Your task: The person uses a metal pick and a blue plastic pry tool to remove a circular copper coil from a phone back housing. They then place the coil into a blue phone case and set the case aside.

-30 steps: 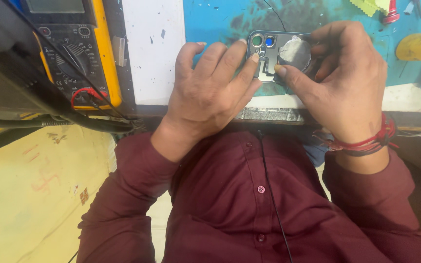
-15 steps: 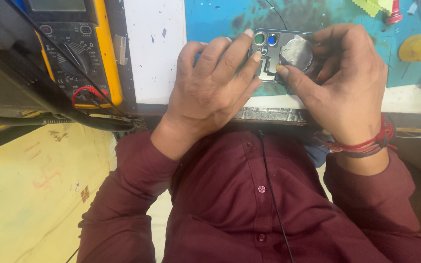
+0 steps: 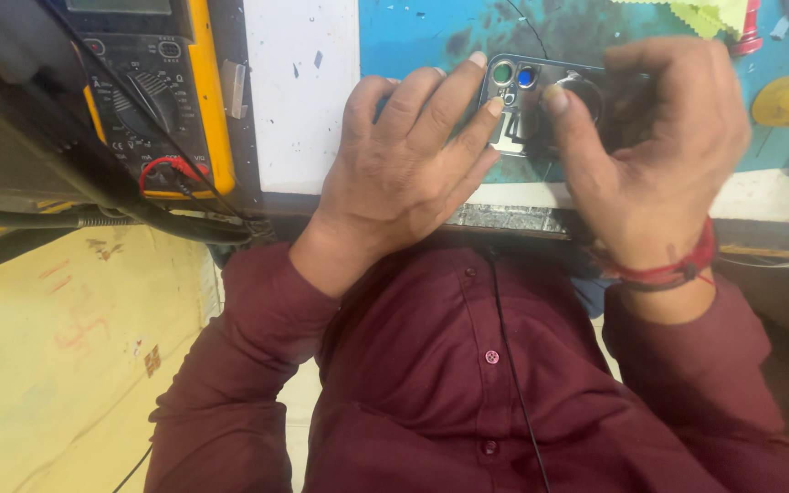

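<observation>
While your head camera looks straight down, your left hand (image 3: pixel 404 173) lies flat across the phone (image 3: pixel 541 105), fingers spread and pressing its dark, glossy back against the counter (image 3: pixel 303 100); that grip is loosely closed over the phone's near edge. Your right hand (image 3: pixel 659 155) curls around the phone's far side, thumb tip resting just beside the round metal-rimmed camera ring (image 3: pixel 582 91), so this grip is closed on the phone too. Two small lenses, one green and one blue, shine near your left fingertips. The phone rests on a scuffed blue mat (image 3: pixel 431 27) next to a white, speckled panel. Well to the left stands a yellow-cased multimeter (image 3: pixel 152 91) with a dark dial, with red and black leads trailing off it. A red thread band (image 3: pixel 664 272) wraps your right wrist above the maroon sleeve.
</observation>
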